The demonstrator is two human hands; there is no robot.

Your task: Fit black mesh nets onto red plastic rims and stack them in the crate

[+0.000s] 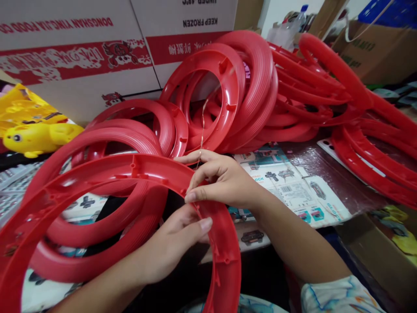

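A large red plastic ring (224,248), its hollow ribbed side facing up, fills the lower left and centre. My left hand (176,243) is closed on the ring's inner edge, thumb on top and fingers underneath. Just above it, my right hand (224,178) pinches at the ring's channel with thumb and forefinger. A thin coppery wire (202,126) rises from between the right fingers. Its lower end is hidden by the hand. Small posts and ribs line the channel.
Several more red rings (260,78) are heaped behind and to the right. A white carton (78,87) stands at the back. On the left lies a yellow toy (42,137). Printed card sheets (312,200) cover the table, and an open box (371,248) stands at lower right.
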